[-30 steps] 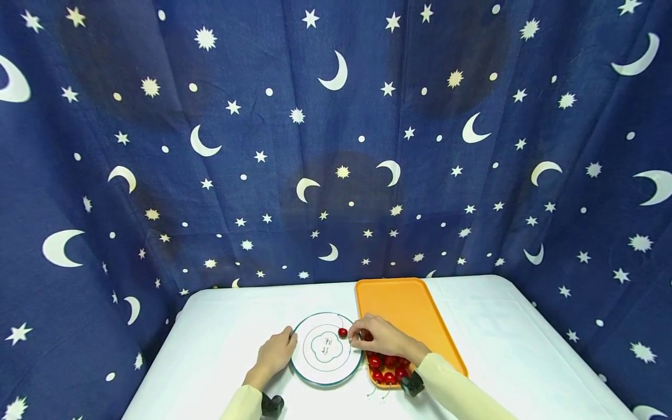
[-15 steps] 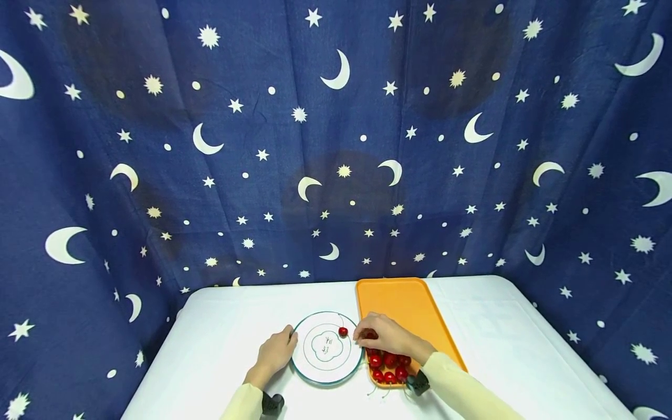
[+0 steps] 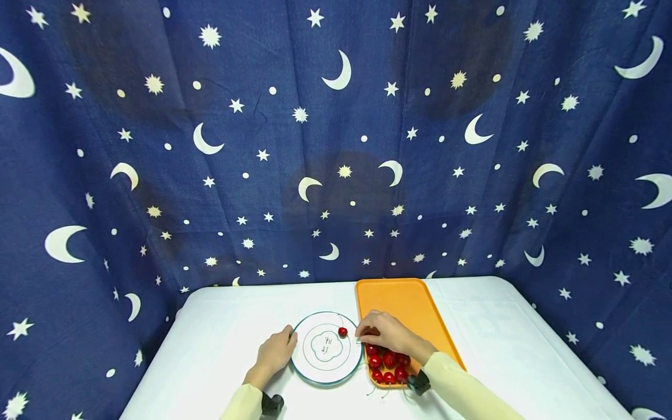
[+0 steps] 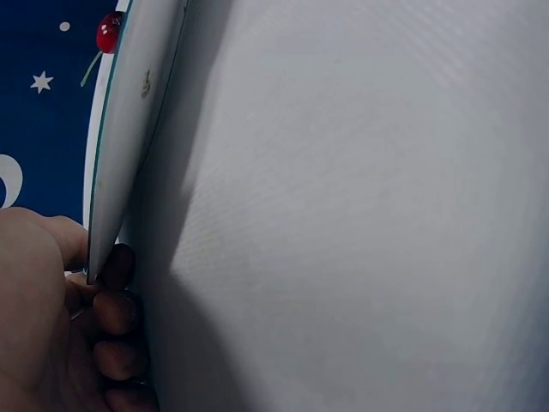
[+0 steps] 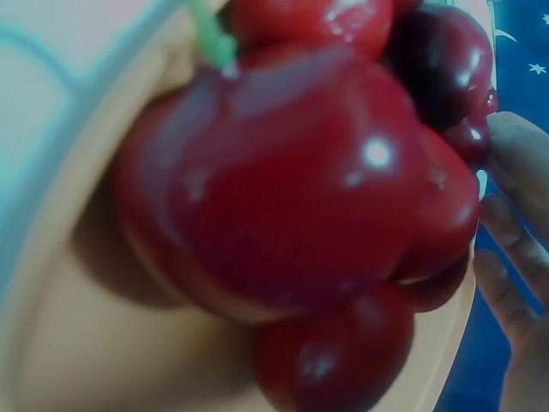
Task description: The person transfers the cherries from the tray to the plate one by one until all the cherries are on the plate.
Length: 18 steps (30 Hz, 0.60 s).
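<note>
A white plate (image 3: 310, 366) with a teal rim lies mid-table and bears one cherry (image 3: 342, 332), its stem up. My left hand (image 3: 275, 353) grips the plate's left edge, thumb above and fingers curled below, as the left wrist view shows; that edge is raised there. My right hand (image 3: 385, 331) hovers at the left side of an orange tray (image 3: 401, 300), fingertips close to the plate's right rim. Several red cherries (image 3: 389, 360) fill the tray's near end. In the right wrist view the fingers (image 5: 506, 292) are at cherries; I cannot tell whether they pinch one.
Cherry stems (image 3: 385, 393) stick out over the tray's near rim. The white table (image 3: 231, 321) extends around plate and tray. Behind it hangs a dark blue curtain (image 3: 252, 198) with moons and stars. Each wrist carries a black device (image 3: 271, 405).
My right hand has drawn back to the right, from over the plate's right edge to the tray's left side. The left hand, plate and the cherry on it keep their places.
</note>
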Motion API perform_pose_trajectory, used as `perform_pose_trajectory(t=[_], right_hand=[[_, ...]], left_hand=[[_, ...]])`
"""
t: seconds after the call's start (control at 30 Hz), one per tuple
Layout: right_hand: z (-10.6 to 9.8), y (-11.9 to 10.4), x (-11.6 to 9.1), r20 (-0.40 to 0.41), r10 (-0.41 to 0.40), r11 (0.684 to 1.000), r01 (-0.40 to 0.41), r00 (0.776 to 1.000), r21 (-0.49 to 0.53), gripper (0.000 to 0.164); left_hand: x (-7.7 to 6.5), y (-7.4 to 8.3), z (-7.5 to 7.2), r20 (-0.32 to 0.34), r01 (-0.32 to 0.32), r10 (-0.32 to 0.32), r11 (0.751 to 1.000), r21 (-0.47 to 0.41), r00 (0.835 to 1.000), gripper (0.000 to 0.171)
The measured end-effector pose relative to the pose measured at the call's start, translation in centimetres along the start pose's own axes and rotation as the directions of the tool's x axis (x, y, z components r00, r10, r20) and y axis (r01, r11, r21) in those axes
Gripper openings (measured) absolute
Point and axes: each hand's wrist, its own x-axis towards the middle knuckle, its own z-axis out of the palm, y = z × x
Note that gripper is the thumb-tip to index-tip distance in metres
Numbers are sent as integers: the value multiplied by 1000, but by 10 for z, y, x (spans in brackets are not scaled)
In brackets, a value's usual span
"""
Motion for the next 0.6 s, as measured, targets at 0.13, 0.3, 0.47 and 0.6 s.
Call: perform_pose_trajectory(t=[0.13, 0.3, 0.47, 0.6], right_hand=[[1, 0, -3, 0, 30, 999, -30, 1000, -16, 6], [0, 0, -3, -6, 39, 999, -39, 999, -23, 11], [-5, 2, 0, -47, 16, 1000, -17, 999, -22, 7], [-12, 4, 6, -122, 19, 1000, -16, 992, 19, 5]], left_hand=[[-2, 1, 0, -3, 5, -5, 1000, 6, 1000, 23], [-2, 0, 1, -6, 6, -6, 1000, 3, 1000, 23], [-1, 0, 2, -12, 9, -9, 1000, 10, 1000, 23], [-1, 1, 1, -15, 8, -8, 1000, 0, 1000, 23]])
